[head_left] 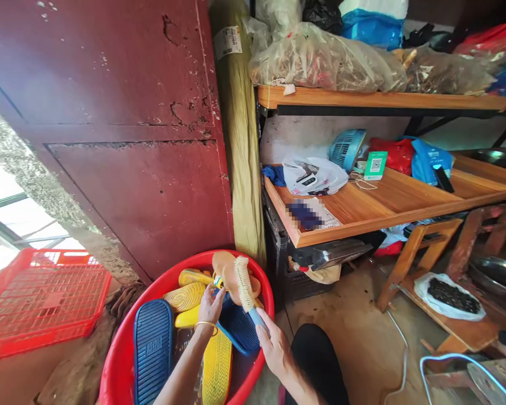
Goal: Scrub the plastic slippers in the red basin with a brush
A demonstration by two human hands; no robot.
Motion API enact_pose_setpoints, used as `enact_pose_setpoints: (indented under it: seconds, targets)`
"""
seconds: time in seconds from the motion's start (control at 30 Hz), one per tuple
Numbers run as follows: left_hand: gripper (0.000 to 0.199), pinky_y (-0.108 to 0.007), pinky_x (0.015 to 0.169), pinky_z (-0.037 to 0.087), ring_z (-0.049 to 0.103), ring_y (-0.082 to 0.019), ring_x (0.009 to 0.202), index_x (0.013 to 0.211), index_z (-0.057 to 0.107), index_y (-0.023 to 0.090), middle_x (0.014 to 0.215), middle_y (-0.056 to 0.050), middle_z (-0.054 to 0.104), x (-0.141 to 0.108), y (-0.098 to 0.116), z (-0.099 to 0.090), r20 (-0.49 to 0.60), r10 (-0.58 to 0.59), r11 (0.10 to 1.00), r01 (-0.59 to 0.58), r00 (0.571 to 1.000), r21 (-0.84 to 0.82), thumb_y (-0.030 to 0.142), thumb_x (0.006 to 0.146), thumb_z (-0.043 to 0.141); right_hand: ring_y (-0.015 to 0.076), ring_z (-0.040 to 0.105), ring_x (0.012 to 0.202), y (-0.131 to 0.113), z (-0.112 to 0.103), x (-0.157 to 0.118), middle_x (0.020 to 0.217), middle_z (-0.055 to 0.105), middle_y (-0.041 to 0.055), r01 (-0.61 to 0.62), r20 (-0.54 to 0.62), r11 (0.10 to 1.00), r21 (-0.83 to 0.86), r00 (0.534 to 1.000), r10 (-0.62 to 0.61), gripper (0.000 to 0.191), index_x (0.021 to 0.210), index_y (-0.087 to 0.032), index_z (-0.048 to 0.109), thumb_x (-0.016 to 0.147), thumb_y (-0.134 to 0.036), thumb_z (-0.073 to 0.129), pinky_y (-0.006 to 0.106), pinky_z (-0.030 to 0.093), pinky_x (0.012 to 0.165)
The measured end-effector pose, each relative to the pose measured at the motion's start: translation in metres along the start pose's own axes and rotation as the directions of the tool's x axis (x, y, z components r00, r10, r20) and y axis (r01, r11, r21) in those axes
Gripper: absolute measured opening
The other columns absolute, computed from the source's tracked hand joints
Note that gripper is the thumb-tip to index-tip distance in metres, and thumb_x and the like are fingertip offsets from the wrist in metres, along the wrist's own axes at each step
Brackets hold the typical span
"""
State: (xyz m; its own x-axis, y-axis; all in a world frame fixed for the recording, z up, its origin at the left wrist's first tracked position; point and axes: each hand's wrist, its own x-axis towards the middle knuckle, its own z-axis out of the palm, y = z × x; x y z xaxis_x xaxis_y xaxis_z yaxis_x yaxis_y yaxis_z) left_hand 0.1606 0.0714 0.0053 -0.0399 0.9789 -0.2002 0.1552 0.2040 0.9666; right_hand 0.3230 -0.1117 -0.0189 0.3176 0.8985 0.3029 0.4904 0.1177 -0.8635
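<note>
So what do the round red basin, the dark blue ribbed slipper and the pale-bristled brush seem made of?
The round red basin looks like moulded plastic, with a smooth, glossy rim. The dark blue ribbed slipper seems moulded rubber or foam: matte, with a cast tread. The pale-bristled brush has straw-coloured bristles, natural or synthetic I cannot tell, and a glossy blue handle, probably plastic.

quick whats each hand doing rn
left hand: closed, holding a tan slipper
right hand: closed, holding a blue-handled scrub brush
</note>
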Motion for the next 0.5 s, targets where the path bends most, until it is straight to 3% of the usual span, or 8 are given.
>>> enact_pose_setpoints:
  seconds: [0.1, 0.17, 0.23, 0.3, 0.37, 0.5]
  targets:
    - [0.056, -0.049, 0.121, 0.036, 0.048, -0.037, 0.144, 0.127, 0.066, 0.014, 0.146, -0.02, 0.06, -0.012, -0.018, -0.038, -0.08, 0.129, 0.974, -0.111, 0.988, 0.199, 0.039, 0.077, 0.072, 0.0268, 0.071, 0.12, 0.007, 0.001, 0.003, 0.134, 0.073, 0.0109, 0.053, 0.038, 0.992, -0.116, 0.998, -0.049, 0.053, 0.144, -0.022, 0.064, 0.106, -0.046, 0.036, 0.036, 0.056, 0.105]
    - [0.059, -0.052, 0.123, 0.033, 0.04, -0.039, 0.15, 0.135, 0.063, 0.013, 0.156, -0.023, 0.05, -0.024, -0.037, -0.077, -0.165, 0.237, 0.857, -0.126, 0.957, 0.5, 0.041, 0.083, 0.064, 0.0265, 0.072, 0.118, 0.012, 0.005, 0.005, 0.131, 0.074, 0.0108, 0.074, 0.077, 0.983, -0.168, 0.995, -0.061, 0.051, 0.143, -0.022, 0.065, 0.106, -0.043, 0.036, 0.037, 0.055, 0.107]
    - [0.067, -0.061, 0.12, 0.032, 0.032, -0.043, 0.154, 0.147, 0.053, 0.01, 0.165, -0.028, 0.035, -0.036, -0.058, -0.114, -0.244, 0.25, 0.671, 0.014, 0.937, 0.742, 0.045, 0.089, 0.056, 0.026, 0.073, 0.117, 0.017, 0.013, 0.006, 0.131, 0.074, 0.0106, 0.078, 0.11, 0.98, -0.185, 0.992, -0.058, 0.052, 0.143, -0.021, 0.065, 0.105, -0.042, 0.036, 0.037, 0.055, 0.107]
    - [0.08, -0.065, 0.115, 0.036, 0.027, -0.047, 0.155, 0.155, 0.042, 0.006, 0.168, -0.033, 0.025, -0.046, -0.078, -0.14, -0.287, 0.135, 0.561, 0.165, 0.948, 0.811, 0.05, 0.089, 0.057, 0.026, 0.072, 0.117, 0.022, 0.023, 0.006, 0.133, 0.073, 0.0101, 0.075, 0.138, 0.981, -0.176, 0.989, -0.051, 0.053, 0.144, -0.021, 0.064, 0.105, -0.042, 0.035, 0.037, 0.056, 0.106]
    - [0.093, -0.063, 0.111, 0.041, 0.027, -0.049, 0.154, 0.159, 0.033, 0.003, 0.167, -0.037, 0.02, -0.052, -0.095, -0.149, -0.276, 0.042, 0.524, 0.214, 0.96, 0.825, 0.052, 0.086, 0.063, 0.0263, 0.072, 0.119, 0.025, 0.032, 0.003, 0.134, 0.073, 0.0101, 0.082, 0.155, 0.984, -0.157, 0.986, -0.058, 0.053, 0.144, -0.021, 0.064, 0.105, -0.043, 0.035, 0.037, 0.056, 0.105]
    - [0.093, -0.063, 0.108, 0.044, 0.035, -0.052, 0.15, 0.163, 0.023, 0.007, 0.169, -0.036, 0.016, -0.05, -0.109, -0.138, -0.293, 0.034, 0.546, 0.228, 0.955, 0.806, 0.039, 0.086, 0.063, 0.027, 0.07, 0.122, 0.03, 0.042, -0.006, 0.135, 0.072, 0.0098, 0.116, 0.187, 0.983, -0.143, 0.978, -0.088, 0.051, 0.144, -0.022, 0.064, 0.104, -0.043, 0.04, 0.036, 0.056, 0.105]
